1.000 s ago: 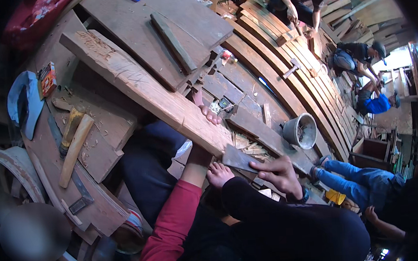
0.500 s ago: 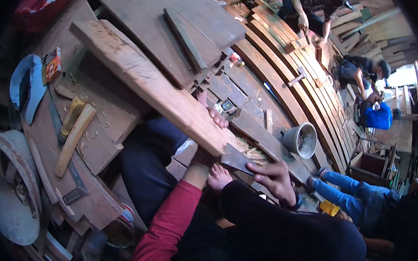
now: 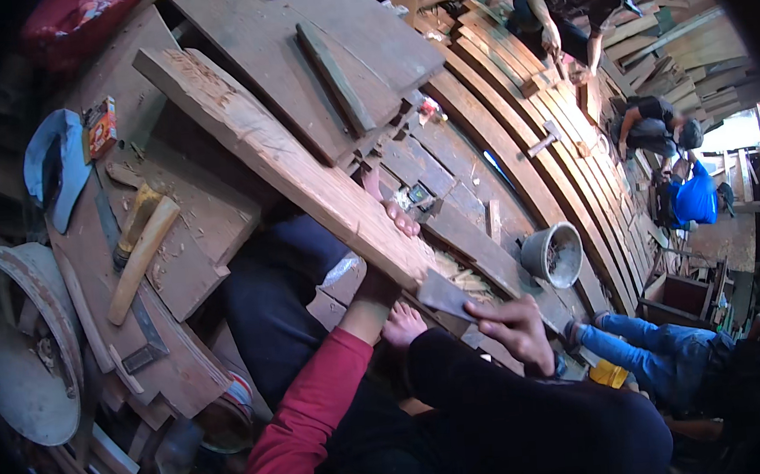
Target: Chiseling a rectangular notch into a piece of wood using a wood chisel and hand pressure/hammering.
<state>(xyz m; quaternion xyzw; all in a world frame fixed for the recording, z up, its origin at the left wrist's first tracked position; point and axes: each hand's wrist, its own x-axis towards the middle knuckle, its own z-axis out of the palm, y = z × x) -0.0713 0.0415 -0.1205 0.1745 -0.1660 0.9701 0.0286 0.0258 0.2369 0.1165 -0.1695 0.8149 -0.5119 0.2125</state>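
Head cam: plank [image 3: 287, 169] across the lap, both hands at its near end.
Mallet [image 3: 139, 254] lies off to the left on boards. Left hand [image 3: 375, 286] is mostly hidden under the plank, can't tell its grip. Right hand [image 3: 514, 329] is clamped on a flat grey blade [image 3: 441, 296] touching the plank end. Grey bucket [image 3: 553, 256] sits just right.

Right hand [image 3: 517, 326] clenched, left hand [image 3: 381, 283] half-hidden

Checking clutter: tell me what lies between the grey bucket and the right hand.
Head view: pale wood chips on a dark plank lie between grey bucket and right hand.
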